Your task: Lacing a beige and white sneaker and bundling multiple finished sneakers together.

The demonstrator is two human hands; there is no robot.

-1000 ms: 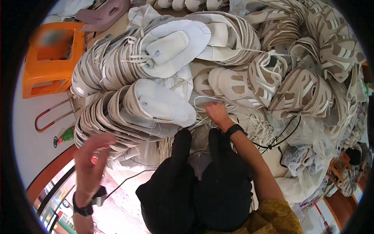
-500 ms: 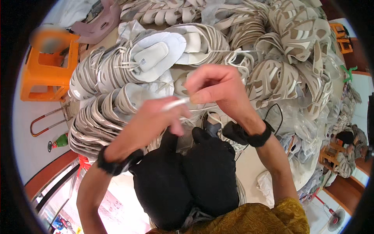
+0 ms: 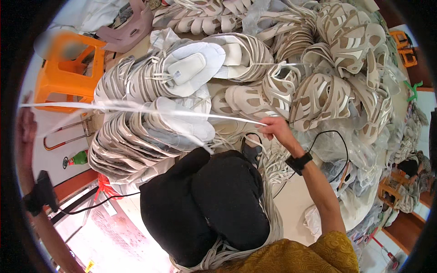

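Note:
A white shoelace (image 3: 182,113) runs stretched across the view from one hand to the other, blurred toward the left. My right hand (image 3: 276,128), in front of the shoe uppers, pinches its right end between closed fingers. Far out at the left rim is my left hand (image 3: 28,132), dim and smeared; the lace leads up to its fingers, which seem closed on it. A loose part of the lace hangs down toward my black-clad knees (image 3: 227,186). Beige-and-white shoe uppers (image 3: 255,98) lie just beyond the right hand. Nested uppers (image 3: 132,141) stand below the taut lace.
An orange stool (image 3: 68,73) stands at the left, above a green bottle (image 3: 80,157). More stacked uppers (image 3: 350,36) fill the table's far right. Clear plastic bags (image 3: 359,141) and a black cable (image 3: 339,133) lie at the right. Bundled laces (image 3: 273,218) lie beside my lap.
My hands have moved from close together in the middle to wide apart. The left swung out to the left rim, the right moved slightly lower, and the lace is drawn out between them.

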